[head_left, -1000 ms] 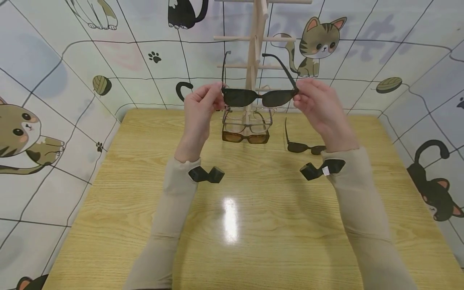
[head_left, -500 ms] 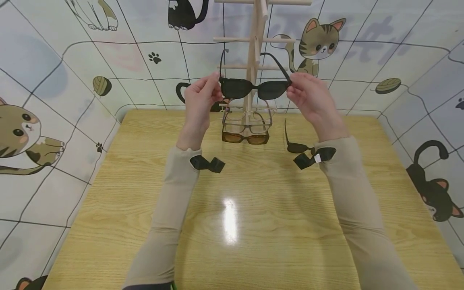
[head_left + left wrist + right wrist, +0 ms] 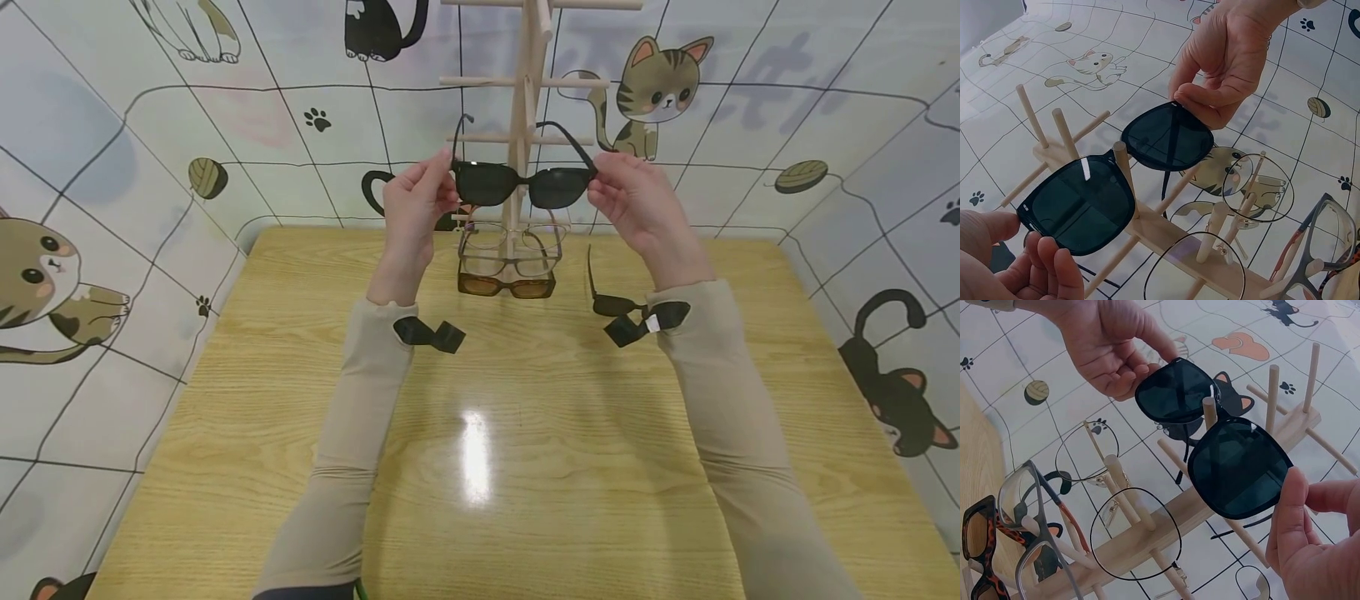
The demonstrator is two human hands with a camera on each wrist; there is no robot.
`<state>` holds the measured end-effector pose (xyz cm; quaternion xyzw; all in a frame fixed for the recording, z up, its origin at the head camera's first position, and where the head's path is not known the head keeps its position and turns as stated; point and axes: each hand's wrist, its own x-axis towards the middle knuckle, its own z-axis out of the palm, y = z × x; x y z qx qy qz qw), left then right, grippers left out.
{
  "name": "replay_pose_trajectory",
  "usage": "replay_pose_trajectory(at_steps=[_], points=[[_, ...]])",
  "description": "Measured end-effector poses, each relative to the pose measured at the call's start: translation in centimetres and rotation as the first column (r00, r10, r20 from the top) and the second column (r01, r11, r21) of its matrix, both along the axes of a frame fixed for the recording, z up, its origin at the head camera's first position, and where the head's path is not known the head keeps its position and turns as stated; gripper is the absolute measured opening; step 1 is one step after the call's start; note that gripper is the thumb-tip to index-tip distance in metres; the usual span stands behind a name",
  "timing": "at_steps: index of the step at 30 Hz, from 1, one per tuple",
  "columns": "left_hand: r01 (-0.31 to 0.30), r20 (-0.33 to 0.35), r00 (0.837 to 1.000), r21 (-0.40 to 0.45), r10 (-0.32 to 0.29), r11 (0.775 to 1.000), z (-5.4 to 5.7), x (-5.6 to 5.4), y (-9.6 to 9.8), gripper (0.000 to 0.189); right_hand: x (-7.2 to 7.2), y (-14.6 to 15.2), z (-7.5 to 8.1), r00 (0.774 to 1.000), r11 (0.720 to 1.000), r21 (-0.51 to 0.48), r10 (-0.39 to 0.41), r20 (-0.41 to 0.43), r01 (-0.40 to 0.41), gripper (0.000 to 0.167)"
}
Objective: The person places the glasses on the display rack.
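Observation:
A pair of black sunglasses [image 3: 558, 188] with dark lenses is held level at the wooden display stand [image 3: 521, 108], temples unfolded and pointing away from me. My left hand [image 3: 409, 208] pinches the left end of the frame between thumb and fingers. At the other end, my right hand [image 3: 643, 204] pinches near the hinge. Both wrist views show the tip of a wooden peg [image 3: 1120, 151] at the bridge, between the lenses; whether the bridge bears on it I cannot tell.
Below hang thin round wire glasses [image 3: 1135, 577], grey-framed glasses [image 3: 1040, 536] and tortoiseshell sunglasses [image 3: 507, 287] on the same stand. Another dark pair of sunglasses [image 3: 615, 306] lies on the wooden table [image 3: 525, 500], partly behind my right wrist. A cat-print backdrop [image 3: 300, 167] surrounds the table.
Both hands have moved slightly forward with the sunglasses, which now sit higher in the head view and a little left. My right hand has come inward. The last half second shows hardly any motion.

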<state>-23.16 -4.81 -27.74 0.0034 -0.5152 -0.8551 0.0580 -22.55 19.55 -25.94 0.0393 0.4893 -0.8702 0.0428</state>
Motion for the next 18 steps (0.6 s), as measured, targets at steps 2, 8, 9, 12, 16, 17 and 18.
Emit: replay_pose_trajectory(at_steps=[2, 8, 9, 12, 16, 17, 18], points=[[0.008, 0.004, 1.0, 0.001, -0.008, 1.0, -0.03, 0.04, -0.05, 0.027, 0.01, 0.0, 0.0, 1.0, 1.0, -0.005, 0.003, -0.001, -0.003, 0.009], [0.038, 0.021, 0.999, 0.012, -0.039, 0.999, -0.31, -0.05, -0.24, 0.03, 0.06, 0.0, 0.02, 1.0, 1.0, -0.012, 0.014, -0.01, -0.014, 0.008], [0.044, 0.025, 0.999, 0.017, -0.044, 0.999, -0.37, -0.1, -0.28, 0.03, 0.06, 0.01, 0.02, 1.0, 1.0, -0.012, 0.015, -0.012, -0.016, 0.008], [0.066, 0.034, 0.997, 0.022, -0.067, 0.998, -0.44, -0.16, -0.41, 0.029, 0.12, -0.01, 0.07, 1.0, 1.0, -0.01, 0.018, -0.016, -0.018, 0.007], [0.088, 0.061, 0.994, 0.049, -0.091, 0.995, -0.43, -0.25, -0.59, 0.029, 0.19, -0.04, 0.15, 1.0, 1.0, 0.001, 0.018, -0.023, -0.018, 0.007], [0.09, 0.069, 0.993, 0.058, -0.094, 0.994, -0.42, -0.28, -0.63, 0.029, 0.21, -0.04, 0.16, 0.999, 1.0, 0.004, 0.018, -0.027, -0.018, 0.007], [0.092, 0.076, 0.992, 0.064, -0.097, 0.994, -0.42, -0.33, -0.68, 0.028, 0.22, -0.03, 0.18, 0.999, 1.0, 0.004, 0.018, -0.03, -0.018, 0.007]])
